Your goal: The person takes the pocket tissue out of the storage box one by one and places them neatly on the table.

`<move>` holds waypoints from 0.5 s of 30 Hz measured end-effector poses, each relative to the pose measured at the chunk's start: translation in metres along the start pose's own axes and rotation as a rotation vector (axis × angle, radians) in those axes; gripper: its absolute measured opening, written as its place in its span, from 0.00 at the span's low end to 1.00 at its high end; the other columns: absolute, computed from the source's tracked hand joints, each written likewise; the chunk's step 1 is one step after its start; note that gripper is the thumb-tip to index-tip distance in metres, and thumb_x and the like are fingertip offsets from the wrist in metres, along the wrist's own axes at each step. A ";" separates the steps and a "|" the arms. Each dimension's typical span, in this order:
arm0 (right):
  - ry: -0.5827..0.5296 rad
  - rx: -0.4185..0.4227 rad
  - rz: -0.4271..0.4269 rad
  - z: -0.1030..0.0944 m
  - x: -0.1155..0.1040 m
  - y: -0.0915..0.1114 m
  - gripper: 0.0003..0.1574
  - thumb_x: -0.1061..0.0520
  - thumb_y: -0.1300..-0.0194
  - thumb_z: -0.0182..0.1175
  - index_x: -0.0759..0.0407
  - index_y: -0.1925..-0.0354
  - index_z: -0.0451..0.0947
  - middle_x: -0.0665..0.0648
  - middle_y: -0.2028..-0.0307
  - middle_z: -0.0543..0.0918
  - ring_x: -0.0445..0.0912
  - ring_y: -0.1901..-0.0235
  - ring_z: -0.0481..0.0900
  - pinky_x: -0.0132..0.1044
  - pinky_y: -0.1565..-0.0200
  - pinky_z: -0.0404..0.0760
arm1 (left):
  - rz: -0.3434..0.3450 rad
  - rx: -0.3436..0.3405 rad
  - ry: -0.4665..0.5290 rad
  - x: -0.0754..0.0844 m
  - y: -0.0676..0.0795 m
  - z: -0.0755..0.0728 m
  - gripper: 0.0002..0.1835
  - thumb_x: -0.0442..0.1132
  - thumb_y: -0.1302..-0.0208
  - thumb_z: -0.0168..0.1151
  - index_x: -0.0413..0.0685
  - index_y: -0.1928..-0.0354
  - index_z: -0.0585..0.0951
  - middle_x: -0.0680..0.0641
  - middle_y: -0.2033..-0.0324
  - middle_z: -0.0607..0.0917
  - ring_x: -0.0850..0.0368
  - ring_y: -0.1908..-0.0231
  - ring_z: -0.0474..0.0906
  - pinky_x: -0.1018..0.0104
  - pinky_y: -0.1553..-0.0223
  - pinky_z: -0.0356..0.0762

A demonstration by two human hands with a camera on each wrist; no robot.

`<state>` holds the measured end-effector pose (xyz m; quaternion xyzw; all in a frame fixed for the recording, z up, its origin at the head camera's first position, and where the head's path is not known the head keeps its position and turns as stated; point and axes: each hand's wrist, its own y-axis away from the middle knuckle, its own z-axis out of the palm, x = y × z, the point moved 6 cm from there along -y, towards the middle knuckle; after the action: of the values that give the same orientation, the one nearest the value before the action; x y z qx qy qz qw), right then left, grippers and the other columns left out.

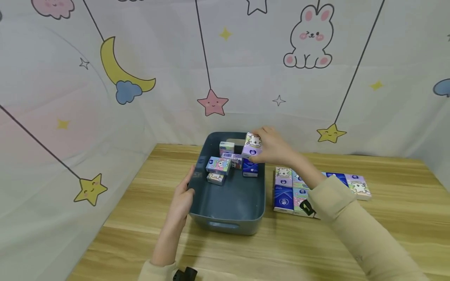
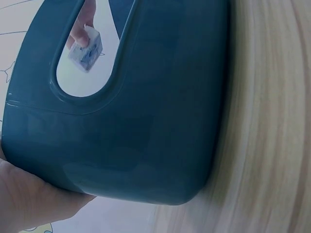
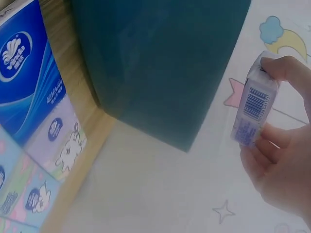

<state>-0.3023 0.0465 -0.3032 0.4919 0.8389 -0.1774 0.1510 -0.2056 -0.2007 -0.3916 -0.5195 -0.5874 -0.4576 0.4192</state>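
Observation:
My right hand (image 1: 272, 145) pinches a small purple-and-white tissue pack (image 1: 252, 145) over the back right part of a dark teal plastic bin (image 1: 228, 201). In the right wrist view a barcode shows on the side of that tissue pack (image 3: 255, 102), between thumb and fingers. Several tissue packs lie loosely inside the bin, among them a pink-and-blue one (image 1: 218, 165) and a dark blue one (image 1: 250, 168). The left hand (image 1: 183, 197) grips the bin's left rim, its thumb on the outside wall. Close by in the left wrist view, the left hand (image 2: 36, 199) touches the bin's wall.
Right of the bin, more tissue packs (image 1: 283, 199) lie in rows on the wooden table (image 1: 140, 218), partly hidden by the right forearm. A white cloth printed with stars, a moon and a rabbit (image 1: 311, 39) hangs behind the table.

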 end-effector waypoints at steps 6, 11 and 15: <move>-0.033 0.024 -0.007 -0.012 0.007 0.024 0.53 0.50 0.53 0.73 0.66 0.33 0.62 0.64 0.42 0.70 0.56 0.42 0.64 0.55 0.41 0.71 | -0.001 -0.002 -0.001 0.000 0.000 0.000 0.40 0.23 0.38 0.35 0.63 0.25 0.51 0.56 0.24 0.47 0.50 0.24 0.32 0.41 0.27 0.33; -0.043 0.050 0.008 -0.021 0.019 0.049 0.52 0.54 0.53 0.73 0.65 0.33 0.62 0.65 0.43 0.69 0.56 0.44 0.63 0.55 0.45 0.72 | 0.000 0.000 -0.003 -0.001 0.000 0.000 0.40 0.23 0.38 0.35 0.63 0.25 0.51 0.55 0.24 0.47 0.50 0.24 0.32 0.41 0.27 0.33; -0.023 0.062 0.013 -0.027 0.029 0.070 0.52 0.55 0.54 0.72 0.66 0.33 0.62 0.64 0.45 0.70 0.55 0.46 0.64 0.53 0.48 0.73 | 0.004 -0.001 -0.005 0.000 -0.001 0.000 0.40 0.23 0.38 0.35 0.62 0.25 0.51 0.55 0.24 0.47 0.50 0.24 0.32 0.41 0.27 0.33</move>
<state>-0.2563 0.1130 -0.3021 0.4997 0.8280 -0.2080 0.1464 -0.2063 -0.2012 -0.3920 -0.5219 -0.5872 -0.4559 0.4184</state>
